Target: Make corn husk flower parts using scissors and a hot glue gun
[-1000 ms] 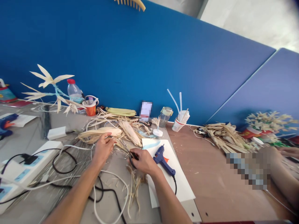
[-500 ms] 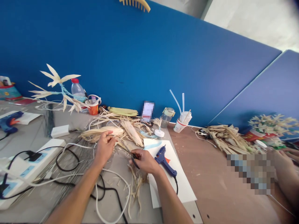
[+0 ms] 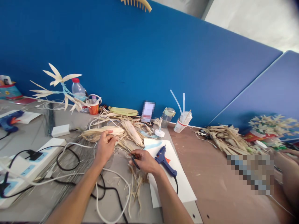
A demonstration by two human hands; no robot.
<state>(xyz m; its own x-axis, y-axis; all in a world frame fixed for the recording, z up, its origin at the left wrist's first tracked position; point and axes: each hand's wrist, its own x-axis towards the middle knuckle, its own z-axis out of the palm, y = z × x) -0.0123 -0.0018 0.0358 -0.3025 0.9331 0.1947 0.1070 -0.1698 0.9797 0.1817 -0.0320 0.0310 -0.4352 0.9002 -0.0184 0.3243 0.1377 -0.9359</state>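
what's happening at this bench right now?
A person's right hand grips black-handled scissors, blades pointing toward the left hand. The left hand's thumb and fingers are brought together beside dried husks; whether they pinch a small piece is too fine to tell. A blue glue gun lies on white paper beside the right hand. Another person's arm shows at the right edge.

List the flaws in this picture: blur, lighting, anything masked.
Head view: the phone and a patch at lower right are pixelated; the co-worker's hand at the right edge looks soft. Head view: the upper-right corner darkens beside the bright wall. Head view: the scissors in the right hand show little fine detail.
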